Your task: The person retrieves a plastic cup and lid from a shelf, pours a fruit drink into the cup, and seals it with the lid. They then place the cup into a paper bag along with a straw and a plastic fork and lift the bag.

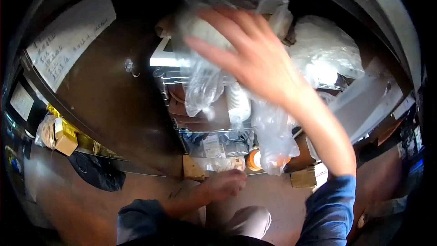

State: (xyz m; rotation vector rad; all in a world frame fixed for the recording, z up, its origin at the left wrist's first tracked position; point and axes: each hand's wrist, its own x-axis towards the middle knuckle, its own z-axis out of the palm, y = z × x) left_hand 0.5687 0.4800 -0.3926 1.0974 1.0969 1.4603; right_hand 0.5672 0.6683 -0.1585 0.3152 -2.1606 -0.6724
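Note:
My right hand (250, 52) reaches high over the shelf with its fingers spread, blurred by motion. It overlaps a clear plastic bag (202, 79) with whitish contents. Close below its wrist, another clear bag (273, 132) hangs down the front of the rack, beside a stack of white cups or lids (237, 102). My left hand (225, 184) is low in front of my body, its fingers curled closed and blurred. What it holds, if anything, is hidden. Just beyond it lies a clear-wrapped pack (227, 164) on the bottom level.
A wire rack (170, 80) stands inside a dark cabinet. A large filled plastic bag (327, 48) sits at upper right. Orange-lidded containers (255, 159) and cardboard boxes (193, 168) are low down. A handwritten sheet (73, 36) hangs on the left panel; a black bag (98, 171) lies on the floor.

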